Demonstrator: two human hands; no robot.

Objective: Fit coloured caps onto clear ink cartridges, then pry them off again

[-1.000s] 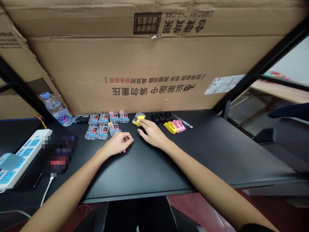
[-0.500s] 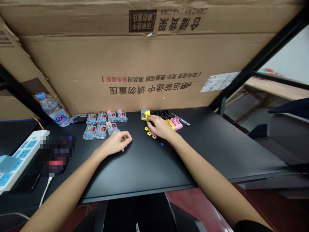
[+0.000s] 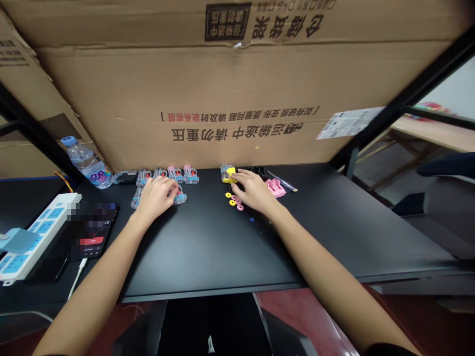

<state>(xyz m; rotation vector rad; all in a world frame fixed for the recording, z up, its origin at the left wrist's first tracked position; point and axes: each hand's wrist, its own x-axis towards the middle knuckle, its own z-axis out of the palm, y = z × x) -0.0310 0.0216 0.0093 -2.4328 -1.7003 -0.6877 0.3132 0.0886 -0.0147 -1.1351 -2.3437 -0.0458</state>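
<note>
My left hand (image 3: 156, 197) lies over the clear plastic assemblies with red and blue inner parts; its fingers curl down among them, fingertips hidden. A clear assembly (image 3: 180, 196) shows just right of these fingers. Behind stand clear pieces with pink tops (image 3: 191, 174). My right hand (image 3: 255, 192) rests palm down, fingers stretched and thumb apart, its fingertips near a yellow plastic part (image 3: 230, 173). That part adjoins a clear assembly (image 3: 224, 173). Below the thumb are small yellow rings (image 3: 232, 202) and pink rings (image 3: 240, 207). Pink plastic parts (image 3: 275, 188) sit right of the hand.
A tweezers-like metal tool (image 3: 284, 182) lies right of the black parts (image 3: 261, 171). Cardboard (image 3: 237, 89) walls the back. At left are a water bottle (image 3: 91, 165), a power strip (image 3: 37, 232) and a phone (image 3: 111, 222) with a cable. A blue disc (image 3: 252, 219) lies on the black table (image 3: 208, 247).
My left hand has moved left and away from me, onto the clear assemblies. My right hand stays by the yellow part. The whole view has shifted slightly.
</note>
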